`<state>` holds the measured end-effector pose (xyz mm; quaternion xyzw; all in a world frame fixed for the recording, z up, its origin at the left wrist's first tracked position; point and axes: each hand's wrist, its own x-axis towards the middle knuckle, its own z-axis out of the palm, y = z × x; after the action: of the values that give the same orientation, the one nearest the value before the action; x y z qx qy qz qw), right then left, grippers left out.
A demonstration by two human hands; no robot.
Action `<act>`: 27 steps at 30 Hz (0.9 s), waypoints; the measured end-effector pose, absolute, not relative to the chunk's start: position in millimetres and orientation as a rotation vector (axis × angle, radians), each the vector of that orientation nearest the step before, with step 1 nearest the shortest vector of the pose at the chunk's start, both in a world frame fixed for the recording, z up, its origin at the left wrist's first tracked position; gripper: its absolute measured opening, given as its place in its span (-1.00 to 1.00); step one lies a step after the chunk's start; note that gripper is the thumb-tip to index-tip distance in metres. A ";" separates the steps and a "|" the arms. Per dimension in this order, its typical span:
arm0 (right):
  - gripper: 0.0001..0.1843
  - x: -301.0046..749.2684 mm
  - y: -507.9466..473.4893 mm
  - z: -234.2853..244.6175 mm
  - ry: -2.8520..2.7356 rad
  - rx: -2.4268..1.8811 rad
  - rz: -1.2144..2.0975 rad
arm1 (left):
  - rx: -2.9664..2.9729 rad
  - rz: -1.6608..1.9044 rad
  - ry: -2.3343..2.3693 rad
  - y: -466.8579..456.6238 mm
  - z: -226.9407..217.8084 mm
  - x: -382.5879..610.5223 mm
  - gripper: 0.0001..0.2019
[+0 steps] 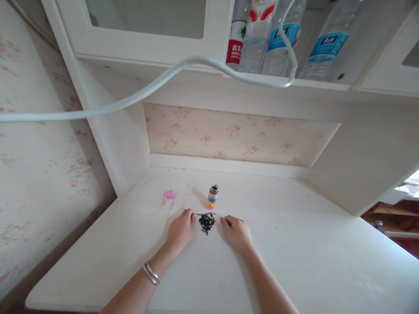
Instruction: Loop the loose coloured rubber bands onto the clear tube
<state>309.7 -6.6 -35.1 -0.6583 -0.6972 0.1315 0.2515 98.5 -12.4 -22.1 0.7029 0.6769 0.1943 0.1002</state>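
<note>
A small heap of thin black bands [207,222], like little hair elastics, lies on the white desk [294,244] between my hands. My left hand [182,227] rests in a loose fist just left of the heap, a silver bangle on its wrist. To the right, my right hand [237,233] lies curled on the desk, thumb side toward the heap. Nothing shows in either fist. Right behind the heap stands a small clear bottle [212,197], uncapped, with black bands at its mouth and coloured ones lower down. A pink cap [169,195] lies farther left.
A white cable [147,90] hangs across the view above the desk. Overhead is a white cabinet [144,43], with several plastic bottles [255,48] on its open shelf. A side panel [366,152] bounds the desk on the right, and a papered wall [78,174] on the left.
</note>
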 end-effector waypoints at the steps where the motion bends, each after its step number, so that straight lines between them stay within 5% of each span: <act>1: -0.58 309.6 -6.7 -34.7 -1.899 -1.794 0.359 | 2.079 0.576 1.998 -12.6 -21.9 98.5 -0.73; 27: -0.57 313.4 -1.8 -42.1 -1.937 -1.794 0.335 | 2.133 0.663 1.965 -10.7 -28.5 96.6 -0.75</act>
<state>313.4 -1.8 -42.1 -0.6546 -0.7070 0.1222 0.2379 96.6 -10.7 -28.5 0.7145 0.6582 0.2221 0.0833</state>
